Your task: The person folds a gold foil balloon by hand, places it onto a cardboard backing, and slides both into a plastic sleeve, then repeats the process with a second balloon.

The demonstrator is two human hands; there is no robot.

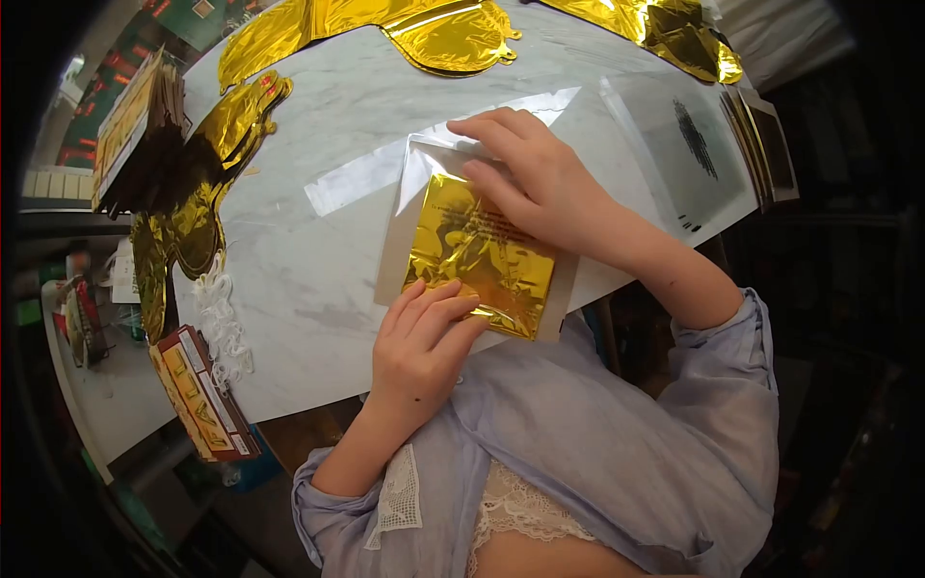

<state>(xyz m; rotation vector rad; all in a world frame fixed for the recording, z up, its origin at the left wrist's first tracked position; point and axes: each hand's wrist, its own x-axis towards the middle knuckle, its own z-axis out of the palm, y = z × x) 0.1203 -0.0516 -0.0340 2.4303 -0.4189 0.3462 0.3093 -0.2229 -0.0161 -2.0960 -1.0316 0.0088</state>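
A folded gold foil packet [482,255] with dark print lies on a beige card with a clear plastic sleeve [397,241] around it, near the table's front edge. My left hand [424,347] rests with its fingers on the packet's lower left edge, fingers spread slightly. At the upper right of the packet is my right hand [540,178], its fingers apart and reaching over the top of the clear sleeve. The palm side of my right hand is hidden. A transparent strip [356,178] lies flat behind the sleeve.
Gold foil balloons [448,43] lie along the back and left of the marble-patterned table [308,260]. Card stacks [140,135] stand at the left. White strings [220,313] and a brown box [202,395] sit at the left edge. Clear sleeves [674,144] and more cards [766,144] are at the right.
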